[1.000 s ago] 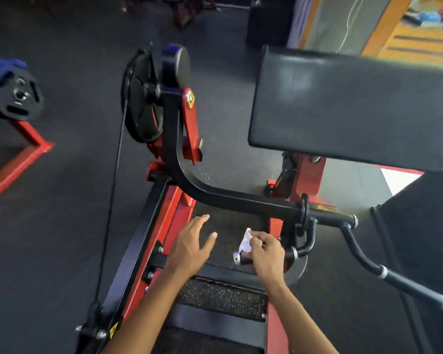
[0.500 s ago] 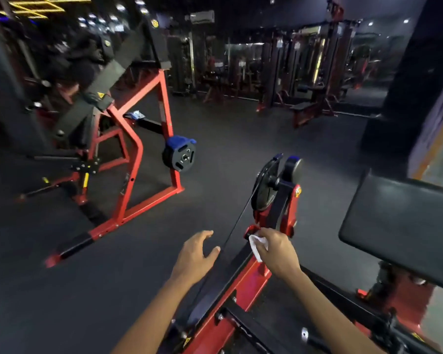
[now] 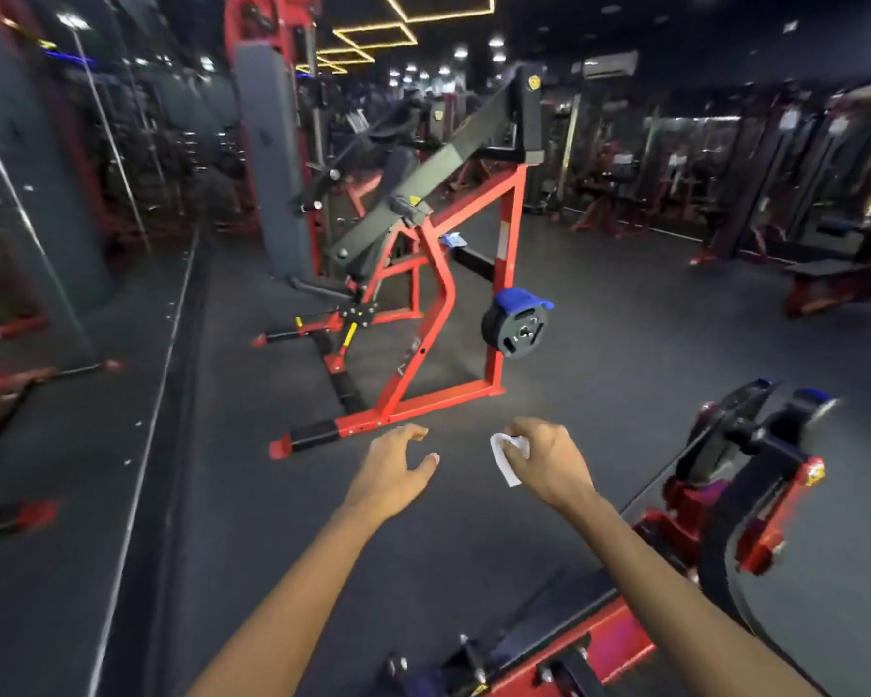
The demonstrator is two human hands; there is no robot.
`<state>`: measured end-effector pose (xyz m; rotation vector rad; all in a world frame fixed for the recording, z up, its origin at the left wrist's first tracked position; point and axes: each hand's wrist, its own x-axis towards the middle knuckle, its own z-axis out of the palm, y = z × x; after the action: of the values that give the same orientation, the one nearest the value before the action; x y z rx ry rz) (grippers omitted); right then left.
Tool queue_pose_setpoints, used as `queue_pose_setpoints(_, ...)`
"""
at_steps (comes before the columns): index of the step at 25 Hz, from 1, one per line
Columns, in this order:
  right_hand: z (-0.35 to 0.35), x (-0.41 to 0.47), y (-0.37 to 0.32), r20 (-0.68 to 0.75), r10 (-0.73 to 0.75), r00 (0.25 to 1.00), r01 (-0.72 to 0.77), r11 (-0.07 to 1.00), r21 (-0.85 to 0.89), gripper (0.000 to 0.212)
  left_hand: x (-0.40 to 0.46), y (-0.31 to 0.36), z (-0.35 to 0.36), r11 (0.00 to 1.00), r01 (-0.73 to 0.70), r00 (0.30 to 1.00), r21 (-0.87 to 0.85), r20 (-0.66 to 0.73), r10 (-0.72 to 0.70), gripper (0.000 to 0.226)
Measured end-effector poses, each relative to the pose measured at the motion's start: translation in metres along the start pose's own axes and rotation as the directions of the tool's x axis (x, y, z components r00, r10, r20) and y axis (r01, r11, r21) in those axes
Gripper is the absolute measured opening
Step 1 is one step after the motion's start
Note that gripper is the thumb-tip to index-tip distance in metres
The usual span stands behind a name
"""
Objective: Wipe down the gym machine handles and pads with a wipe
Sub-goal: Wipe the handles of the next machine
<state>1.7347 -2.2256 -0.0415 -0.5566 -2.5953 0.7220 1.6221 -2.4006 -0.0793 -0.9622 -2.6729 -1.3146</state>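
Dark rubber floor (image 3: 599, 354) stretches across a dim gym lined with red-framed equipment under yellow ceiling light strips. A person's two bare arms reach forward over open floor, between machines. The right hand (image 3: 546, 462) clutches a crumpled white wipe (image 3: 504, 457), fingers curled round it so that only one folded edge hangs out below the knuckles; bunched that way, it is likely kept ready for the next surface. The left hand (image 3: 391, 467) carries nothing, fingers loosely spread in mid-air, touching no equipment.

Neither hand meets a handle or pad. The near machine (image 3: 735, 500), red and black with a weight plate on its arm, sits at lower right, blurred and cut off by the frame edge; its handles and pad are out of sight. A larger red machine (image 3: 423, 314) stands well ahead, a blue-topped plate (image 3: 516, 327) hung on its side. Whether any of its grips have been wiped cannot be told. Far rows dissolve into shadow and mirror glare at left.
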Motion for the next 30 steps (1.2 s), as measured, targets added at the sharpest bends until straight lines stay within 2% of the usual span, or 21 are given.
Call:
queue_pose_setpoints(5, 0.055, 0.056, -0.065, 0.043, -0.085, 0.995, 0.086, 0.996, -0.014, 0.024, 0.026, -0.057, -0.069, 0.998, 0.063, 0.997, 0.008, -0.042, -0.062, 0.038)
queue_pose_setpoints(13, 0.169, 0.139, -0.199, 0.036, -0.155, 0.987, 0.147, 0.977, 0.156, 0.023, 0.069, -0.162, -0.200, 0.988, 0.154, 0.982, 0.016, -0.110, -0.151, 0.036)
queue_pose_setpoints(17, 0.204, 0.166, -0.242, 0.031, -0.203, 0.979, 0.196, 0.967, 0.160, 0.014, 0.078, -0.197, -0.237, 0.982, 0.187, 0.969, 0.013, -0.168, -0.182, 0.039)
queue_pose_setpoints(23, 0.239, 0.208, -0.268, 0.055, -0.293, 0.955, 0.282, 0.948, 0.147, 0.012, 0.096, -0.228, -0.260, 0.971, 0.237, 0.946, -0.032, -0.222, -0.238, 0.037)
queue_pose_setpoints(30, 0.264, 0.273, -0.277, 0.021, -0.285, 0.958, 0.278, 0.948, 0.152, 0.010, 0.169, -0.255, -0.282, 0.982, 0.190, 0.960, -0.001, -0.208, -0.186, 0.036)
